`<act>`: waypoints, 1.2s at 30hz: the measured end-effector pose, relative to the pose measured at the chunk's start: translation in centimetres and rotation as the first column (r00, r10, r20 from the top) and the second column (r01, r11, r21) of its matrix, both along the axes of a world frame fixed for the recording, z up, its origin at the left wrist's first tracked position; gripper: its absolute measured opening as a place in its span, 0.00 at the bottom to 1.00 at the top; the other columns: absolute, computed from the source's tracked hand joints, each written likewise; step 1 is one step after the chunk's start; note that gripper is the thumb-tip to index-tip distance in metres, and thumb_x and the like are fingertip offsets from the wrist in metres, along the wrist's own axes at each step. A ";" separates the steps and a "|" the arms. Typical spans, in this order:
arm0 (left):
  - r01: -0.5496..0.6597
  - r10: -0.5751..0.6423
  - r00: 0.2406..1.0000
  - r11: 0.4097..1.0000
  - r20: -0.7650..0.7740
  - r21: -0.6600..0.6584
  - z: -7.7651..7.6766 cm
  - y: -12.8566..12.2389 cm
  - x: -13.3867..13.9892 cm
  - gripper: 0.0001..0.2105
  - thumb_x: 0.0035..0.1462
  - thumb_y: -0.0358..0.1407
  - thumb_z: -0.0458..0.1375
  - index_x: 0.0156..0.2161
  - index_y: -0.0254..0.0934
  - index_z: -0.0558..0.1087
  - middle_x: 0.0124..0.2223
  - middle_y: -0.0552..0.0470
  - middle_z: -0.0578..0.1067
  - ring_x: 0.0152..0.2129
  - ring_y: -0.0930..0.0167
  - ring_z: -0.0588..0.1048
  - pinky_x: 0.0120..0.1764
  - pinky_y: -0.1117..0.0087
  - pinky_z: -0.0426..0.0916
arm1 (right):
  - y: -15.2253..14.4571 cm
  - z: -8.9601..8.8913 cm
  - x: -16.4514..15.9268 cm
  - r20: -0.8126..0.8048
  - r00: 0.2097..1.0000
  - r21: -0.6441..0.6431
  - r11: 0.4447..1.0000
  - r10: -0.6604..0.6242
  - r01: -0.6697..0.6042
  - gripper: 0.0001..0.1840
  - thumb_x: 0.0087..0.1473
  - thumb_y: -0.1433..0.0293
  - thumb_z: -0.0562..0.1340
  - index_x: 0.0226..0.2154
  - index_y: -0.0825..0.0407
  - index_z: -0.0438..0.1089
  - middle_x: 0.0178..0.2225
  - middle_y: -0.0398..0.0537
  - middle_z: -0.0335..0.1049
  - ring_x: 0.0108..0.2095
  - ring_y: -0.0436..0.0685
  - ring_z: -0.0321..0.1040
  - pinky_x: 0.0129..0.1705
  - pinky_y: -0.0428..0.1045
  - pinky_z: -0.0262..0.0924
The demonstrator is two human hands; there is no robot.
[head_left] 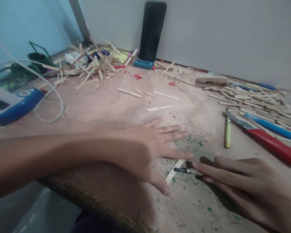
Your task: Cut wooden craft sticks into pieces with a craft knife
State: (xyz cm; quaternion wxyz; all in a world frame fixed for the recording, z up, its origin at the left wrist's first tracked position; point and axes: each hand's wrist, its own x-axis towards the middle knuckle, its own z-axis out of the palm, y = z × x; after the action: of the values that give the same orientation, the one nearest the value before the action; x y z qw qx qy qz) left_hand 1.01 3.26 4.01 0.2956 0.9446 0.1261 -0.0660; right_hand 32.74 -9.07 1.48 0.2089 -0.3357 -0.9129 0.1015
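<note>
My left hand [157,149] lies flat with its fingers spread. Its index fingertip touches the upper end of a pale wooden craft stick [171,174], and the thumb rests by the lower end. My right hand [242,184] is closed round a small chisel-like tool [184,170] with a dark flat tip and a silver collar. That tip meets the stick between my left thumb and index finger. Most of the tool's handle is hidden by my fingers. Beyond the left hand lies another craft stick [160,108] with a slit in its middle.
At right lie a red-handled knife [274,142], a yellow-green pencil stub [228,129], a blue-handled tool [271,126] and piled craft sticks [262,100]. A phone [152,30] stands at the back beside a heap of sticks [97,66]. A white cable [60,103] loops at left.
</note>
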 end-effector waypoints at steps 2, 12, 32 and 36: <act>0.010 -0.010 1.000 1.000 -0.020 0.013 0.0 0.0 0.1 0.48 0.73 0.55 0.82 0.90 0.47 0.74 0.98 0.38 0.44 0.97 0.40 0.44 0.94 0.29 0.27 | -0.3 0.0 0.2 0.022 1.000 -0.001 1.000 0.006 -0.006 0.27 0.96 0.67 0.54 0.86 0.39 0.70 0.34 0.39 0.82 0.25 0.50 0.83 0.26 0.45 0.72; -0.002 0.002 1.000 1.000 0.020 -0.007 -0.2 -0.1 0.1 0.51 0.72 0.54 0.83 0.92 0.50 0.69 0.98 0.39 0.44 0.96 0.38 0.48 0.93 0.28 0.27 | 0.3 -0.3 -0.2 0.086 0.996 0.161 0.987 -0.032 0.018 0.17 0.97 0.65 0.52 0.63 0.42 0.77 0.40 0.44 0.89 0.29 0.52 0.89 0.26 0.46 0.74; 0.000 0.000 1.000 1.000 0.009 -0.011 -0.2 0.2 -0.1 0.52 0.71 0.54 0.84 0.91 0.51 0.70 0.98 0.38 0.46 0.96 0.39 0.45 0.94 0.28 0.28 | -0.5 -1.2 -1.7 -0.039 0.999 0.156 0.987 -0.033 0.039 0.14 0.96 0.68 0.55 0.65 0.46 0.77 0.31 0.36 0.81 0.20 0.50 0.77 0.21 0.50 0.65; 0.001 0.000 0.999 1.000 0.043 -0.027 -0.3 0.3 -0.1 0.52 0.70 0.54 0.85 0.91 0.50 0.71 0.97 0.37 0.47 0.96 0.38 0.48 0.94 0.28 0.30 | -0.3 -0.2 -0.7 -0.042 0.998 0.100 0.993 -0.055 0.059 0.17 0.97 0.65 0.52 0.66 0.42 0.77 0.35 0.41 0.89 0.25 0.54 0.86 0.23 0.51 0.74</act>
State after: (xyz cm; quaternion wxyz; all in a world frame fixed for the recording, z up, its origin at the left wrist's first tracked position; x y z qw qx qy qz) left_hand 0.87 3.53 3.68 0.3109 0.9418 0.1187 -0.0471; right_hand 32.02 -9.37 1.27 0.2464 -0.3487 -0.9025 0.0557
